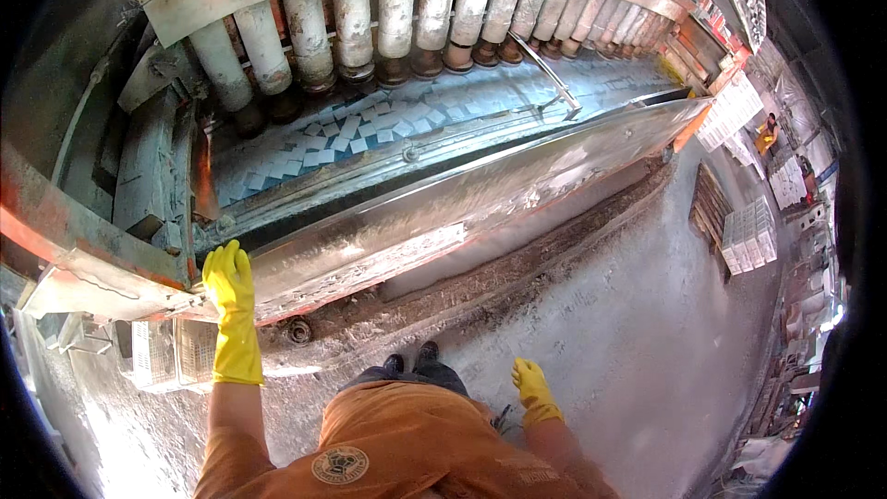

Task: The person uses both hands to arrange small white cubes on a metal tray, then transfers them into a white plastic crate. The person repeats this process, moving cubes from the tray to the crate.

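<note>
My left hand, in a long yellow rubber glove, rests on the near left corner of a big machine. Its fingers lie stretched out and close together over the metal edge, holding nothing. Low at my right side hangs my right hand, gloved in yellow too, its fingers curled in and no object showing in them. Inside the machine, beyond the left hand, many small pale square tiles lie scattered on a wet bluish bed. A row of thick, stained upright cylinders stands over them.
A thin metal bar slants over the machine's front rail. White crates stand below its left corner. On the right, a white stack sits by a wooden pallet on the wet grey floor. Another person is far right.
</note>
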A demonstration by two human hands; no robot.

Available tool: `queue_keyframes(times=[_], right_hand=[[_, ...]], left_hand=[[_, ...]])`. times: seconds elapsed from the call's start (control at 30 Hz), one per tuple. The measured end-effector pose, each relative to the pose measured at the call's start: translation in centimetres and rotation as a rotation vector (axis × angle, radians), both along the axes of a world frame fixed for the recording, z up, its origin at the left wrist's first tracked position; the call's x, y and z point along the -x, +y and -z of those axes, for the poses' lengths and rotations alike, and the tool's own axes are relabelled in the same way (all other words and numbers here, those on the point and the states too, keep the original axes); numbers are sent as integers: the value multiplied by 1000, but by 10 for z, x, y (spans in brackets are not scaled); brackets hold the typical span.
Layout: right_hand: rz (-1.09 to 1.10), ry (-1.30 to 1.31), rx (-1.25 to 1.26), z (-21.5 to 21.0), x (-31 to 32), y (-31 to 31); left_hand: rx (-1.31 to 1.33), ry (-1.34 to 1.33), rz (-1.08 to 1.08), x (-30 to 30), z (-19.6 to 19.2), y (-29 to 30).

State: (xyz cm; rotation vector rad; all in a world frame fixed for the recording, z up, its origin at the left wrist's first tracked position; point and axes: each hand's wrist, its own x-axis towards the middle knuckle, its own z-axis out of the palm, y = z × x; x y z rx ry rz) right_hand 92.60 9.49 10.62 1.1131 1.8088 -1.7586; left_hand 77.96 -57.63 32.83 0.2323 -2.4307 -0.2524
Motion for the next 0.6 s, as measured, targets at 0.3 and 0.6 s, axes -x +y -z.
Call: queue_keyframes(times=[0.3, 0.6], right_hand=[[-262, -196, -363, -57, -82, -3], [345, -484, 1, 5, -157, 83]], left_hand=[[43, -22, 91, 15, 2, 111], [87, -106, 315, 99, -7, 223]])
